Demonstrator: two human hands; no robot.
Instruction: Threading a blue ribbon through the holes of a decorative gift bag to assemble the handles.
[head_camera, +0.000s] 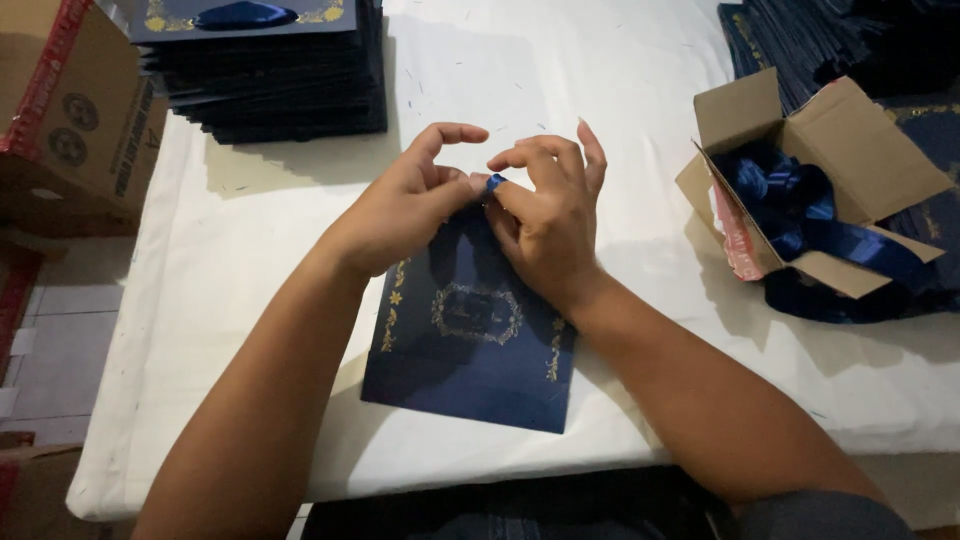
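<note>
A dark blue card bag with gold floral print (470, 340) lies flat on the white-covered table (620, 130), its top edge pointing away from me. My left hand (405, 200) and my right hand (548, 210) meet at that top edge. Both pinch a small piece of blue ribbon (495, 183) between thumbs and fingers, right at the bag's upper middle. My forearms cross the bag's two sides.
A tall stack of the same blue bags (270, 70) stands at the back left. An open cardboard box of blue ribbon (810, 190) sits at the right, with more blue bags (830, 35) behind it. A large cardboard carton (70, 110) stands beyond the table's left edge.
</note>
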